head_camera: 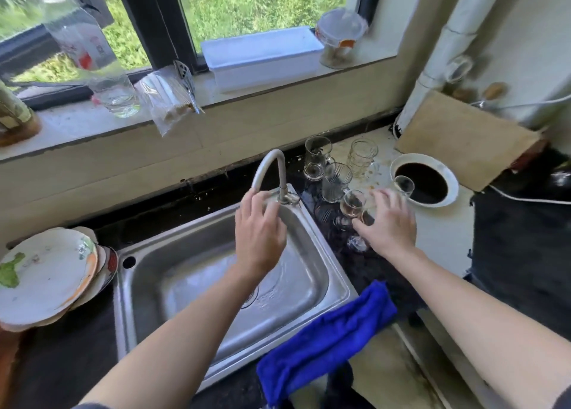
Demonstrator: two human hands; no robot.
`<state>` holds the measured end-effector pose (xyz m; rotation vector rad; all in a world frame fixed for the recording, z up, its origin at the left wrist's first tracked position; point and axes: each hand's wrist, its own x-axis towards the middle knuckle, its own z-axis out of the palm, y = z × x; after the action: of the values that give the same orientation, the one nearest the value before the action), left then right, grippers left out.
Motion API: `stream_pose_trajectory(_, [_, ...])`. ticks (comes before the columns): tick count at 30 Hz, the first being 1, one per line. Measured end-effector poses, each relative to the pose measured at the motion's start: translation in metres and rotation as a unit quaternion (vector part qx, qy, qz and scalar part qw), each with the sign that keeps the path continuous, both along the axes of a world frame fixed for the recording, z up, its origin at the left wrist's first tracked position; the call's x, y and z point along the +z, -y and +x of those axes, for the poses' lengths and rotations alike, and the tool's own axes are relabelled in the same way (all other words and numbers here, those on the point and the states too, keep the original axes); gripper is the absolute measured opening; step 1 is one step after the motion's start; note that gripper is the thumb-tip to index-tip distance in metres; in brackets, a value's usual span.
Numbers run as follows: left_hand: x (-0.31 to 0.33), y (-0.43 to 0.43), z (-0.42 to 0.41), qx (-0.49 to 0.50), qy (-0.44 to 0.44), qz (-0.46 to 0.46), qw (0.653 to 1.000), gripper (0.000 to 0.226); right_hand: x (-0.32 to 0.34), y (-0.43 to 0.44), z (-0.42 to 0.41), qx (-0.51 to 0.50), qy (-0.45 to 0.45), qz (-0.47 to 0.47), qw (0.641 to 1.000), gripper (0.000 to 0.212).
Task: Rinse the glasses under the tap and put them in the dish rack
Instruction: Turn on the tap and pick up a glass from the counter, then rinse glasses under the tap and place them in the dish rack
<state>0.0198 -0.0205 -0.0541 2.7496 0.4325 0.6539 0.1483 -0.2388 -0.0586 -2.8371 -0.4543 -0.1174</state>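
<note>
On the dark counter at far left sits a stack of dirty plates, just beside the steel sink. Over the sink's back edge, the left hand reaches up to the mouth of the curved tap, its fingers curled loosely around the spout's end; whether it truly grips the spout cannot be told. A blue cloth lies draped over the sink's front right corner. Right of the tap, the glasses stand grouped on the counter: a handled glass at the back, a ribbed glass beside it, a tall ridged glass in front of them, and a small glass with amber dregs nearer still. The right hand rests among them with fingers spread open, its thumb touching the small glass's base, another small glass just past its fingertips. Beside that stands a white bowl of dark liquid.
</note>
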Motion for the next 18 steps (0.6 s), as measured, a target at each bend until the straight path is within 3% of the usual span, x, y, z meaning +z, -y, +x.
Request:
stream_pose_trajectory(2, [-0.006,0.005,-0.005,0.008,-0.024,0.009,1.0,0.025,-0.005,0.009,0.007,-0.042,-0.096,-0.054,0.993,0.088])
stream_pose_trajectory(4, [-0.012,0.01,-0.01,0.013,-0.038,0.017,0.999,0.026,-0.014,0.015,0.01,-0.049,-0.149,-0.052,0.986,0.094])
stream_pose_trajectory(8, [-0.027,0.018,-0.022,0.03,-0.085,0.013,0.996,0.02,-0.023,0.021,0.012,-0.042,-0.156,-0.005,0.987,0.075])
stream_pose_trajectory(12, [-0.043,0.026,-0.037,0.076,-0.148,-0.045,0.985,0.018,-0.006,0.026,0.001,-0.004,-0.137,0.011,0.991,0.072])
stream_pose_trajectory(18, [-0.059,0.024,-0.077,0.18,-0.255,-0.14,0.94,0.025,0.021,-0.017,-0.025,0.155,-0.147,0.047,0.976,0.073])
